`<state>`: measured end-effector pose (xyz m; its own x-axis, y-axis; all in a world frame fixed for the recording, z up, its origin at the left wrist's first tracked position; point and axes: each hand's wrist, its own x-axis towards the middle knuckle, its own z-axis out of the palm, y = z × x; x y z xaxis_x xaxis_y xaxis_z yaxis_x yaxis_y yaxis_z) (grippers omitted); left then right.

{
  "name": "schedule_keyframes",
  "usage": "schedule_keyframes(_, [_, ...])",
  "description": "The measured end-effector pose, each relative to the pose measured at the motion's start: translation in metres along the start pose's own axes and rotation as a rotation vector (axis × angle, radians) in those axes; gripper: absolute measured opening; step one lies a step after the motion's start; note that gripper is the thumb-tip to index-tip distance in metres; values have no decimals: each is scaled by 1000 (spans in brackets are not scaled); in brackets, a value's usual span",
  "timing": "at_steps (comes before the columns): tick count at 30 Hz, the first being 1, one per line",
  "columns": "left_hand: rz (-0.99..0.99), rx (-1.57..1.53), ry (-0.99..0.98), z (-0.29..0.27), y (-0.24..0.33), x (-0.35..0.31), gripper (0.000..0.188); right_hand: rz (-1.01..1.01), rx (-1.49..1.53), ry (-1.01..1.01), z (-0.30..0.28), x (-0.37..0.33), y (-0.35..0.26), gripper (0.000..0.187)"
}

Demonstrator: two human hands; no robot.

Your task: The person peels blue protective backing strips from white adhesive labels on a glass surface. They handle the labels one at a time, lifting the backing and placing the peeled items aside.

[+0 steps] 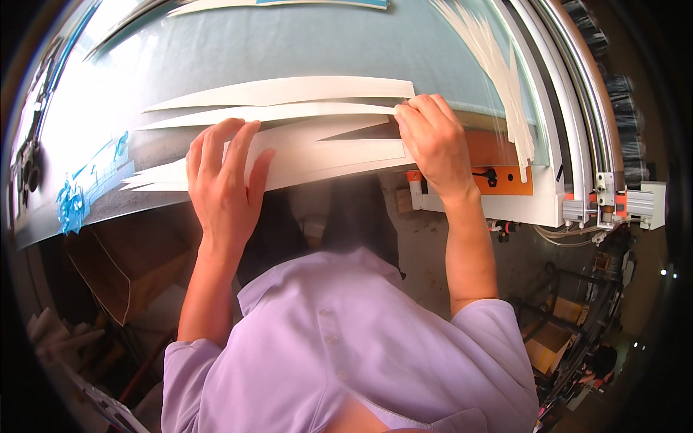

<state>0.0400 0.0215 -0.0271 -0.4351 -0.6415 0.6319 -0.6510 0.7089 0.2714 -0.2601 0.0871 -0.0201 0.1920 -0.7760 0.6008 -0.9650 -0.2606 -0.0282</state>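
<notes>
Several long white tapered strips lie crosswise on a glassy worktable (274, 54). My right hand (438, 148) pinches the right end of a thin white strip (317, 110) between thumb and fingers. Over the nearer white strips (336, 155), by the table's front edge, my left hand (220, 169) rests with thumb and fingers apart; its fingertips reach the held strip's lower edge. Just beyond the held strip is a wider white strip (303, 90), lying flat with a pointed left end. Parts of the nearer strips are hidden under my left hand.
At the right, a bundle of narrow white offcuts (498, 72) hangs toward an orange panel (509, 180) with a black knob. Metal rails (577, 94) run along that side. Blue plastic film scraps (79, 195) cling to the left front edge. A cardboard box (130, 267) stands below.
</notes>
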Motion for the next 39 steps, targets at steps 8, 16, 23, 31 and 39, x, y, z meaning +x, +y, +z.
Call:
schedule_keyframes(8, [-29,90,-61,-4,-4,20,45,24,97,61,-7,2,10,19])
schedule_keyframes(16, [51,30,-87,-2,-14,36,33,38,201,68,-19,12,12,17])
schedule_keyframes(23, [70,-8,64,-19,-8,24,37,59,163,196,-31,-2,-3,29])
schedule_keyframes(31, [114,-9,-226,-31,-5,8,42,533,407,219,-23,-36,-15,20])
schedule_keyframes(39, [240,-259,-382,26,73,50,57,575,298,269,1,-23,-24,16])
